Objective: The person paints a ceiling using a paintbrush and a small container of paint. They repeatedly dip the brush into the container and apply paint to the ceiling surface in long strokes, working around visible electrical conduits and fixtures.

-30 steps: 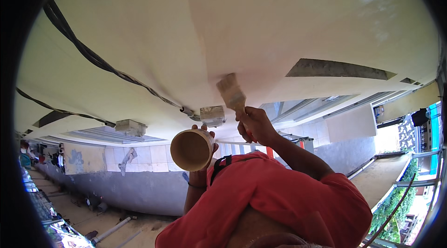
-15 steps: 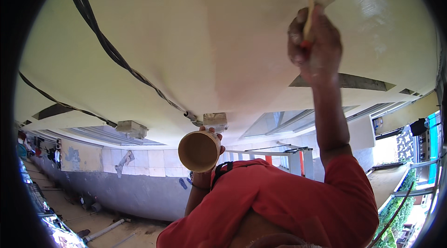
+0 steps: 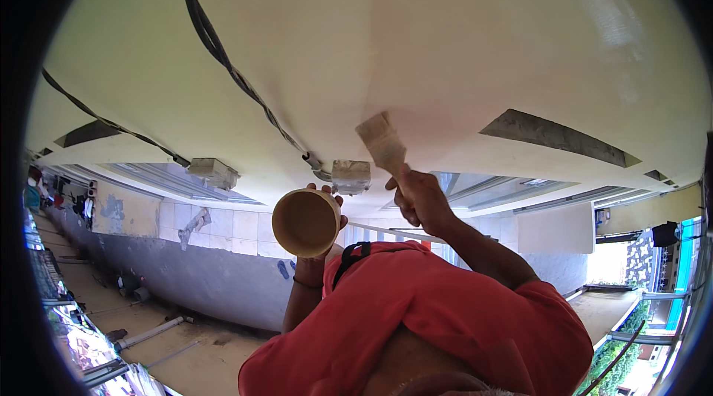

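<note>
My left hand (image 3: pixel 339 216) is wrapped round a cream cylindrical container (image 3: pixel 304 224), whose open mouth faces the camera. My right hand (image 3: pixel 423 201) grips a wide, flat paintbrush (image 3: pixel 382 137) by its handle, with the bristles up against or just short of the pale surface (image 3: pixel 445 39); contact is unclear. That surface has a faint pinkish patch and a glossy area at upper right. Beside both hands is a box fitting (image 3: pixel 351 177) with a twisted black cable (image 3: pixel 238 76) running to it.
A second box (image 3: pixel 213 173) and cable sit farther left. The surface has dark angular openings (image 3: pixel 546 132). Beyond lie a white railing, a grey floor strip (image 3: pixel 208 284), pipes (image 3: pixel 152 333) along the lower left and greenery (image 3: pixel 624 351) at lower right.
Half a second ago my right hand had swung the brush to the upper right; now it is back down near the middle. The container has shifted slightly left.
</note>
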`<state>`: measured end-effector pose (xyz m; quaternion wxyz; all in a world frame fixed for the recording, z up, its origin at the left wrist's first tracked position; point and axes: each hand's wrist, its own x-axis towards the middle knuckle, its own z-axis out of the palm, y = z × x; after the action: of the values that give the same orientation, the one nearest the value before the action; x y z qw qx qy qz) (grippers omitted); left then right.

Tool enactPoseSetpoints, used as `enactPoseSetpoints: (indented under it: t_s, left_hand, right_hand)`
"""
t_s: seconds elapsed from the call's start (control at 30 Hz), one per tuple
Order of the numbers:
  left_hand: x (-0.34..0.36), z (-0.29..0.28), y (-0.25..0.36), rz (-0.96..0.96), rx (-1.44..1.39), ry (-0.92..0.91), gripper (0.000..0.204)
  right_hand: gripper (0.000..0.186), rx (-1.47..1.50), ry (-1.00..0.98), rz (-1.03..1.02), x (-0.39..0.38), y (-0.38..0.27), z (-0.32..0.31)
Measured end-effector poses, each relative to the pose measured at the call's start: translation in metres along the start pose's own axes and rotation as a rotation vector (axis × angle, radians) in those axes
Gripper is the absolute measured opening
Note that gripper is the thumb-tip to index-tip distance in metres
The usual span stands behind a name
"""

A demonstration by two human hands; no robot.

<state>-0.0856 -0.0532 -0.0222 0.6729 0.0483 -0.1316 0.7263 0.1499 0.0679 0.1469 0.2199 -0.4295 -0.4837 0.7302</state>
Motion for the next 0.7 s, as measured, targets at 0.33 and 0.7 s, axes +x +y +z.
enactPoseSetpoints:
  t_s: [0.33,0.7]
  left_hand:
    - [-0.006,0.005,-0.017,-0.002,-0.04,0.0,0.085]
    - [-0.023,0.0,0.001,0.09,-0.016,0.053,0.09]
  right_hand:
    - [0.037,-0.034,0.067,-0.929,-0.012,-0.2,0.039]
    - [0.041,0.019,0.157,-0.387,0.081,0.015,0.032]
